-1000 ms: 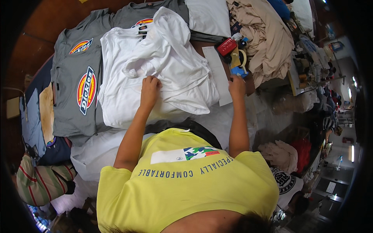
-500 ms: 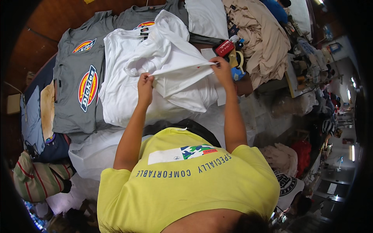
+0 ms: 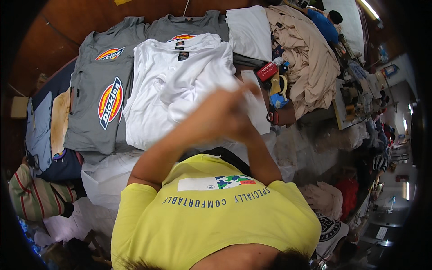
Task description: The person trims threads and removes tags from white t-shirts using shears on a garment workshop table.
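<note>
My left hand (image 3: 221, 107) and my right hand (image 3: 239, 127) come together over the right front part of a pile of white shirts (image 3: 146, 103). Motion smears both, and the left crosses in front of the right, so their fingers cannot be made out. Whether either one holds anything is hidden by the blur. The pile lies spread on the table, its neck labels facing up at the far end and the top cloth crumpled in the middle. Left of it are grey T-shirts (image 3: 85, 117) with a red and yellow badge print.
A folded white cloth (image 3: 249, 33) and a heap of beige fabric (image 3: 303, 67) lie at the back right. Between them and my hands are a red box (image 3: 267, 71), a tape roll (image 3: 281, 87) and a paper sheet (image 3: 258, 114). A person in blue (image 3: 323, 24) is beyond.
The white cloth edge stretched between my hands has been let go and lies on the pile. My left hand has swung right and my right hand has come inward and nearer, until they overlap.
</note>
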A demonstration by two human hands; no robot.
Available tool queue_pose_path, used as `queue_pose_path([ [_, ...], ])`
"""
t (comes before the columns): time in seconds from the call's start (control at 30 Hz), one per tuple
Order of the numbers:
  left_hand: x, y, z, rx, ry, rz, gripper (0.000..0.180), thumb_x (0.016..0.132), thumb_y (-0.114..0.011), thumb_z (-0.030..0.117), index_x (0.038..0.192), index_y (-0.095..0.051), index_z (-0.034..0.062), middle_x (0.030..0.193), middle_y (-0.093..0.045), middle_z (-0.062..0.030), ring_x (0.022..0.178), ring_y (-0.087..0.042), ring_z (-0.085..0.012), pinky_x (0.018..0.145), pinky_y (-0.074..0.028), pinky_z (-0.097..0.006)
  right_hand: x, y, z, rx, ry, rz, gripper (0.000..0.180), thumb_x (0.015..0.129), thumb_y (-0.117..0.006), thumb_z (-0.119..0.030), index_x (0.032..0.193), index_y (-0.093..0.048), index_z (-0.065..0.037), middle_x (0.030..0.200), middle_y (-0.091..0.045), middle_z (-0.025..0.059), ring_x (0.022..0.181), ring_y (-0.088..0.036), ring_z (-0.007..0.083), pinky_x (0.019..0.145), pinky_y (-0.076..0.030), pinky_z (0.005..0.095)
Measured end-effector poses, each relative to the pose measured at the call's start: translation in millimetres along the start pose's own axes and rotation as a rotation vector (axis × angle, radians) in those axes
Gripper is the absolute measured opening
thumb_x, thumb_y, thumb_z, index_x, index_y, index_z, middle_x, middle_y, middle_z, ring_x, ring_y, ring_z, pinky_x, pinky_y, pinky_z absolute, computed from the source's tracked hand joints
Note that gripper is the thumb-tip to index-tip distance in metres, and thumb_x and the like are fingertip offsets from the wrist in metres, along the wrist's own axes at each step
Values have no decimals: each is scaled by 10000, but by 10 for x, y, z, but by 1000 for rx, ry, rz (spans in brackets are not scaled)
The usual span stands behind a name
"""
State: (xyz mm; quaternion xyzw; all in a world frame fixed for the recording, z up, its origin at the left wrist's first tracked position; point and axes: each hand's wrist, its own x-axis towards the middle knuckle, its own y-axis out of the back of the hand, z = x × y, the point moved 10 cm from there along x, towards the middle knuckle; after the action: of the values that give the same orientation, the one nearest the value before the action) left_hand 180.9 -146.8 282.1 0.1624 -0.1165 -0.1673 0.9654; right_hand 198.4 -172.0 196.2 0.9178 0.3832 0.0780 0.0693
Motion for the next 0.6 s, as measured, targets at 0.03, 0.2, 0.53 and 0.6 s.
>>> queue_pose_path([
  [0.03,-215,-312,289,-112,-196,-269,465,705,-601,61,1159,-510,92,812,-588,-86,714,-579,-125,690,-455,-273,188,-31,90,43,12,40,355,772,-449,28,1108,-555,-14,973,-621,96,893,-610,184,803,-487,301],
  [0.2,-819,395,601,85,-328,-36,189,756,-614,22,943,-613,47,873,-623,-105,777,-612,-267,662,-486,-363,903,662,67,210,170,332,355,780,-450,-47,1119,-551,-20,963,-620,100,884,-608,189,799,-485,305],
  [0.53,-221,583,-1372,-196,-7,697,320,758,-625,170,1015,-599,-20,934,-633,-194,910,-599,-302,801,-455,-362,830,817,-735,584,452,135,393,795,-453,-197,1140,-545,-33,944,-617,108,867,-605,199,791,-482,314],
  [0.6,-315,712,-1625,-170,13,792,327,766,-626,174,1029,-595,-18,936,-632,-191,909,-599,-292,800,-455,-355,520,526,-732,586,416,-26,406,798,-453,-226,1145,-544,-36,940,-617,109,863,-605,201,789,-482,316],
])
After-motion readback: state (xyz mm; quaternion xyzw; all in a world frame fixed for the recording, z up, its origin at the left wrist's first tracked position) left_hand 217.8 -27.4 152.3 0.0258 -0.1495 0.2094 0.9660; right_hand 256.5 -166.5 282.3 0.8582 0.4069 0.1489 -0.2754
